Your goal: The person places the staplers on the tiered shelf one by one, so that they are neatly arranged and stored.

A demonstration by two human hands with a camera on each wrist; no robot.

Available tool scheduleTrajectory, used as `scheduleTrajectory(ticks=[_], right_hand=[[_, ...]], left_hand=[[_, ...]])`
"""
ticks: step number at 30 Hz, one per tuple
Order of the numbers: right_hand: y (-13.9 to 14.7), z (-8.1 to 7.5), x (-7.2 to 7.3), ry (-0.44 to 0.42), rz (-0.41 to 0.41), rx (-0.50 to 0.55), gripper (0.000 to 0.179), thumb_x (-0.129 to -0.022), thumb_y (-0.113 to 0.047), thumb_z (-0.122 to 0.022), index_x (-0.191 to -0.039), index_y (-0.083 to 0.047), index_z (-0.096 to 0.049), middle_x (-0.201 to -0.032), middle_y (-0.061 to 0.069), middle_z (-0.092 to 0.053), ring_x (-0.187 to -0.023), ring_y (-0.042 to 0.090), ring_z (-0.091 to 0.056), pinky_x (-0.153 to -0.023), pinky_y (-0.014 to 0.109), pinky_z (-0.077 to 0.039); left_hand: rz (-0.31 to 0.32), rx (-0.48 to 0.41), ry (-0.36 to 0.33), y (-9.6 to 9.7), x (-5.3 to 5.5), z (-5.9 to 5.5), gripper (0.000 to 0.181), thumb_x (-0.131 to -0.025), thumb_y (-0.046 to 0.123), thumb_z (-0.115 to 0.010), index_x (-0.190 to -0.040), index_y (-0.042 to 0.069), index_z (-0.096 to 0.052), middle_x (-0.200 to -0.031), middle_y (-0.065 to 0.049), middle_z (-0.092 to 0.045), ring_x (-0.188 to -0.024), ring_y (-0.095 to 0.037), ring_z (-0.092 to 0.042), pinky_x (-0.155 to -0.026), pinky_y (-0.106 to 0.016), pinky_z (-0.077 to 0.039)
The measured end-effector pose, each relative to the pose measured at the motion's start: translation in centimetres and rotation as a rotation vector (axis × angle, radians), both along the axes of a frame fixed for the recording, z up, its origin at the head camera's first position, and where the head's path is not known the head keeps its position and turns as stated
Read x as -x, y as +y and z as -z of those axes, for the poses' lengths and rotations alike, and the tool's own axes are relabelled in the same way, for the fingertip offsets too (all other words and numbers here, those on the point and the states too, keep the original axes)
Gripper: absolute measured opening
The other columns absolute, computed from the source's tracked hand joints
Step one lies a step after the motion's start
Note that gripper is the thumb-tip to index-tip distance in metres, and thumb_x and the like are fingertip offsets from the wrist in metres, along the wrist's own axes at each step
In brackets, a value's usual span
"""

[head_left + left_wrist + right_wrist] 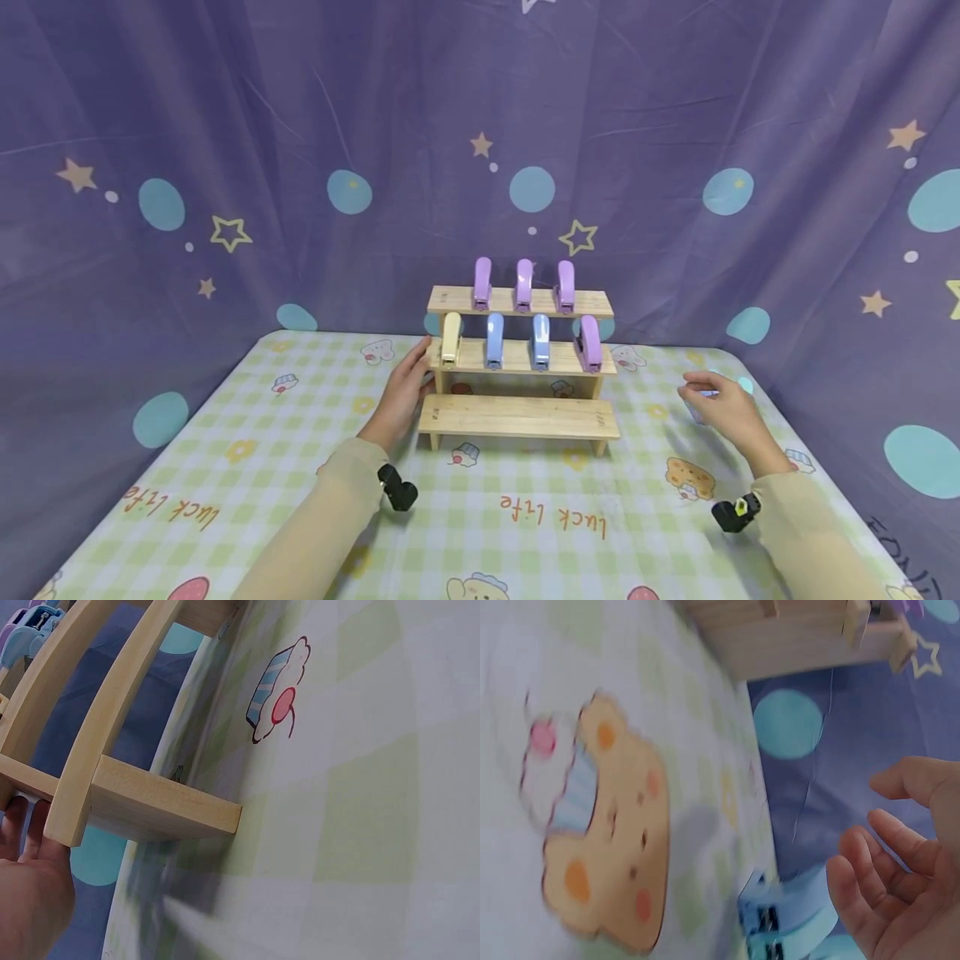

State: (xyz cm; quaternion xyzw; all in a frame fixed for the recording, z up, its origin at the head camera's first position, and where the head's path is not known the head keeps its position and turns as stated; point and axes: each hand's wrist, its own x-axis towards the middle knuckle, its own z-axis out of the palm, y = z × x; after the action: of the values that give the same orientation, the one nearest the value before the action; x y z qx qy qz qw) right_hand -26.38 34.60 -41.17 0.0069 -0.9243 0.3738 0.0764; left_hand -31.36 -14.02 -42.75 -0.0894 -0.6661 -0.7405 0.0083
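A three-tier wooden rack (517, 417) stands on the table, with staplers on its upper two tiers. Three purple staplers (523, 286) line the top. On the middle tier are a yellow stapler (451, 339), two blue staplers (495, 341) and another purple stapler (590, 343). My left hand (405, 387) rests against the rack's left side, fingers extended along the end of the middle shelf. Off to the rack's right, my right hand (723, 408) hovers with loosely bent fingers and nothing between them. Close by it, light-blue staplers (787, 911) lie on the table, mostly hidden by the hand in the head view.
The bottom tier (517, 406) is bare wood. A checked tablecloth (555, 558) with printed cartoons covers the table. Behind and to both sides hangs a purple curtain (420, 108) with stars and dots. Each wrist carries a small black camera (397, 490).
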Motion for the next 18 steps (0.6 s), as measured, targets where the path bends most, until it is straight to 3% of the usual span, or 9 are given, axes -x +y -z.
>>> scheduleTrajectory(ticks=[5,11,18], right_hand=[[1.2,0.6,0.0,0.005,0.05,-0.034,0.057,-0.102,-0.038,-0.057,-0.139,0.004,-0.054,-0.127,0.026,-0.06,-0.114,0.043,-0.057,-0.084,0.046,-0.054],[2.5,1.6,0.3,-0.02,0.08,-0.054,0.06,-0.101,-0.034,-0.059,-0.14,0.01,-0.049,-0.131,0.032,-0.055,-0.122,0.052,-0.047,-0.099,0.063,-0.041],[3.3,2.7,0.5,-0.039,0.095,-0.045,0.063,-0.1,-0.036,-0.06,-0.141,0.01,-0.046,-0.133,0.035,-0.052,-0.123,0.054,-0.045,-0.101,0.064,-0.039]], left_hand=[[0.003,-0.002,-0.002,0.0,0.1,-0.1,0.053,-0.111,0.03,-0.04,-0.161,0.021,-0.026,-0.159,-0.004,-0.034,-0.139,-0.028,-0.041,-0.114,-0.044,-0.036],[0.01,0.001,-0.003,0.0,0.0,-0.1,0.053,-0.111,0.03,-0.04,-0.161,0.021,-0.025,-0.159,-0.005,-0.034,-0.14,-0.029,-0.04,-0.114,-0.045,-0.036],[-0.003,0.015,-0.008,0.1,-0.1,-0.1,0.052,-0.111,0.029,-0.039,-0.161,0.021,-0.025,-0.159,-0.004,-0.034,-0.14,-0.028,-0.041,-0.113,-0.041,-0.039]])
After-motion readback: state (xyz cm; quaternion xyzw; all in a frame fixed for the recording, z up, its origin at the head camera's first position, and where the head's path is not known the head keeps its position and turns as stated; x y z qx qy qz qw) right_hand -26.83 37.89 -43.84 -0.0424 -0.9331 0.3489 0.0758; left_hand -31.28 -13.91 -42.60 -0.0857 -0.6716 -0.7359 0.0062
